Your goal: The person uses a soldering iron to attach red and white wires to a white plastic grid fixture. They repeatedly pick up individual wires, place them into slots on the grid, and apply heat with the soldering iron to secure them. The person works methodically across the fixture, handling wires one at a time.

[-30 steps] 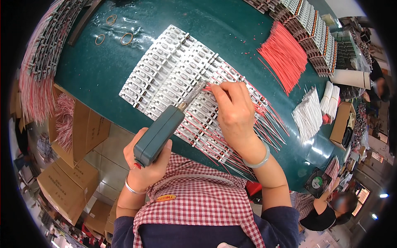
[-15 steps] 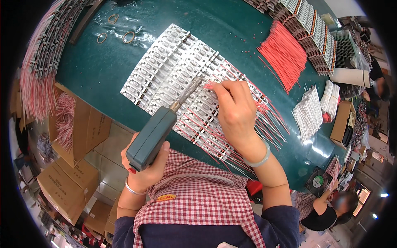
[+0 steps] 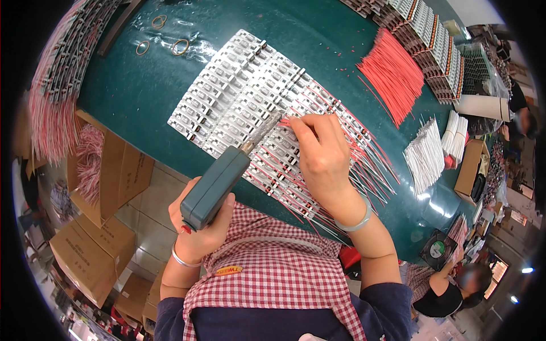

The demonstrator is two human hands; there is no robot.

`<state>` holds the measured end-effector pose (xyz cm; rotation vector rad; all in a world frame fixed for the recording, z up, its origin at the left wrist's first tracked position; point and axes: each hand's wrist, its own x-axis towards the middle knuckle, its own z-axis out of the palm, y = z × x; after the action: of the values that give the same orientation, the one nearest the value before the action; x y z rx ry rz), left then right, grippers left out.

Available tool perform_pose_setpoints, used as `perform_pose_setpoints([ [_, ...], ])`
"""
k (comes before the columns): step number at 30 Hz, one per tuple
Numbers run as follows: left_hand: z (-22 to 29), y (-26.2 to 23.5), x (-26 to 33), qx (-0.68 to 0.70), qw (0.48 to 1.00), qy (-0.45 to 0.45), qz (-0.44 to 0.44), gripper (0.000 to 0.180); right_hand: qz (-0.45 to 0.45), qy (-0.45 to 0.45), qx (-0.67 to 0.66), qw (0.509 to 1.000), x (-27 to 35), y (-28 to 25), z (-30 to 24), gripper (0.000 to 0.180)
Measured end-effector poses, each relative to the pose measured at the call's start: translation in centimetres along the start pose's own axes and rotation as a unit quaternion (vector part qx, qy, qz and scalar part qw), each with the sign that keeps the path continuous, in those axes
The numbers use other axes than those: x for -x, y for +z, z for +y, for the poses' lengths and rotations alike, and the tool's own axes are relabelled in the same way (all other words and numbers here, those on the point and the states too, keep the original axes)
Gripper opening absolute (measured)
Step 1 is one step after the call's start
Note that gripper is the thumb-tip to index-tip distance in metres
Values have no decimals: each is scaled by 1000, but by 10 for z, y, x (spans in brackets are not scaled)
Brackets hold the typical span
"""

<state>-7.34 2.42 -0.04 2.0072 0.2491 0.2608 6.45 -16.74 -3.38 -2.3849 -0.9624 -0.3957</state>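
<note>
My left hand (image 3: 203, 227) is wrapped round a dark green soldering gun (image 3: 218, 184). Its metal tip reaches up and right onto a flat array of small white-and-silver parts (image 3: 233, 96) laid in rows on the green table. Close beside that tip, my right hand (image 3: 324, 156) pinches the end of a red wire (image 3: 286, 122) against one of the parts. Red and white wires (image 3: 364, 162) are attached along the array's right-hand rows and trail out to the right, partly beneath my right hand and wrist.
Bundles of red wires (image 3: 392, 79) and white wires (image 3: 424, 156) lie to the right. Stacked arrays (image 3: 424, 40) stand at the far right, others with hanging wires (image 3: 62, 85) at the left. Rubber bands (image 3: 180, 47) lie at the back. Cardboard boxes (image 3: 94, 256) sit below left; a co-worker (image 3: 455, 290) sits at lower right.
The soldering gun in my left hand has moved slightly right and up, its tip staying near the wire end. My right hand keeps its pinch at nearly the same place.
</note>
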Motion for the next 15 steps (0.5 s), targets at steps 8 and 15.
perform_pose_setpoints([
  [8,7,1,-2,-6,1000,-28,-9,19,-12,0,8,1000,-3,-2,-2,29],
  [15,-2,-3,4,-18,1000,2,4,21,-15,-1,12,1000,-2,-2,-2,28],
])
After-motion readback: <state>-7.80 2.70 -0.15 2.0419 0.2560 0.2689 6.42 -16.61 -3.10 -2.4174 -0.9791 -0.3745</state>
